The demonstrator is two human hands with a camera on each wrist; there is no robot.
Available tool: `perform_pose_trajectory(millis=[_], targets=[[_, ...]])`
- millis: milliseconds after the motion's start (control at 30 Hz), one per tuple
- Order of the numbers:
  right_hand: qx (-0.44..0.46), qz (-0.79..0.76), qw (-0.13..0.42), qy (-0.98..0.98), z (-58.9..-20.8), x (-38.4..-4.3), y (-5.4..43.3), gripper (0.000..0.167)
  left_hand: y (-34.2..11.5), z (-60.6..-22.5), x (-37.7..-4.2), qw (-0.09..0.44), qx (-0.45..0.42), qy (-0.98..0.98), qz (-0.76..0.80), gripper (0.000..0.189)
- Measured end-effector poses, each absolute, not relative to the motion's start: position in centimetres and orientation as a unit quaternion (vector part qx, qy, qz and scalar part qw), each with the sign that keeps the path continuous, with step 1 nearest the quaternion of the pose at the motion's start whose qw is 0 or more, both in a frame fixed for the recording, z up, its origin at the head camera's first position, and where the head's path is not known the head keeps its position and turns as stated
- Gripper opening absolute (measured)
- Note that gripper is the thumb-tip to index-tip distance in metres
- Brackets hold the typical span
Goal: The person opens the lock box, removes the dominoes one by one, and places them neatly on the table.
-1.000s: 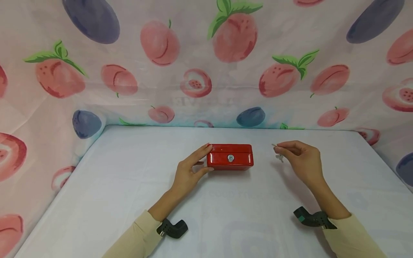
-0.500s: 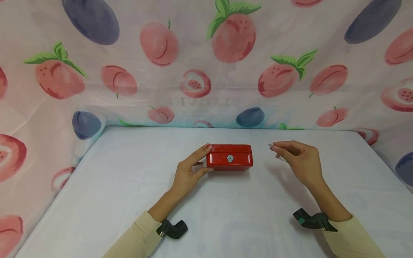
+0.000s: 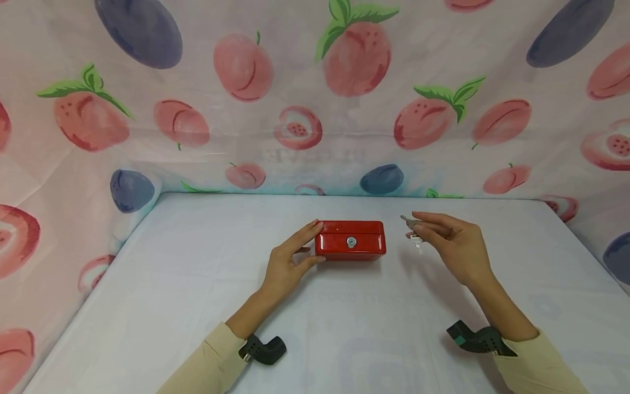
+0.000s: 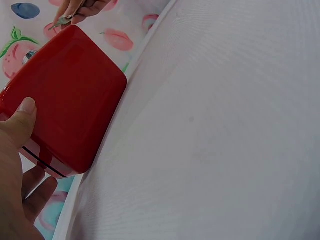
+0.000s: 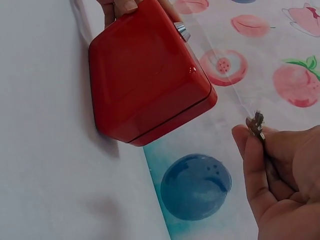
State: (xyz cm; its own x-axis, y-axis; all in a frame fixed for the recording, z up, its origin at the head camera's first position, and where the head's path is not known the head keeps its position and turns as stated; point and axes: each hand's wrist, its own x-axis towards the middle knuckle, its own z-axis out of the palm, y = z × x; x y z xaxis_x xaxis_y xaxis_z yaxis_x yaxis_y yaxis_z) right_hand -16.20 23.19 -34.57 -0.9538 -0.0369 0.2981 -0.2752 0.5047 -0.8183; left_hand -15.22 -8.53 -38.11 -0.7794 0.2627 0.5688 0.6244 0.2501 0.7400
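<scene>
The red box (image 3: 350, 239) sits near the middle of the counter (image 3: 197, 284), its lid down and the round silver lock (image 3: 351, 241) on its front wall facing me. My left hand (image 3: 287, 262) holds its left end: my thumb (image 4: 22, 117) lies on the top edge and the other fingers curl round the end wall lower down, so the box is pinched between them. In the left wrist view the red lid fills the left side, with a dark seam visible where lid meets base.

My right hand (image 3: 455, 246) hovers in the air just to the right of the box, not touching it. Its thumb and forefinger pinch a small silver key (image 3: 408, 220), the blade poking out toward the box at about the height of the lid. A second small pale piece hangs below my fingers (image 3: 417, 239); it is too small for me to tell what it is. In the right wrist view the key (image 5: 257, 124) stands up from my fingertips, with the box up and to the left of it.

Each wrist wears a black strap with a camera (image 3: 263, 348) over a cream sleeve (image 3: 211, 366). A cloth printed with peaches and plums (image 3: 315, 98) hangs behind and along both sides of the pale counter.
</scene>
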Motion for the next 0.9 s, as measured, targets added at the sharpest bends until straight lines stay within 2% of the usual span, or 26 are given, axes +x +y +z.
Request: perform_pose_trajectory(millis=[433, 900], targets=[[0.070, 0.514, 0.142, -0.843, -34.0, -15.4, 22.0, 0.026, -8.5, -38.1, -15.2, 0.169, -0.289, -0.770, -0.543, 0.059], [0.077, 0.528, 0.132, -0.835, -34.0, -14.8, 20.4, 0.026, -8.5, -38.2, -15.3, 0.174, -0.293, -0.764, -0.547, 0.058]])
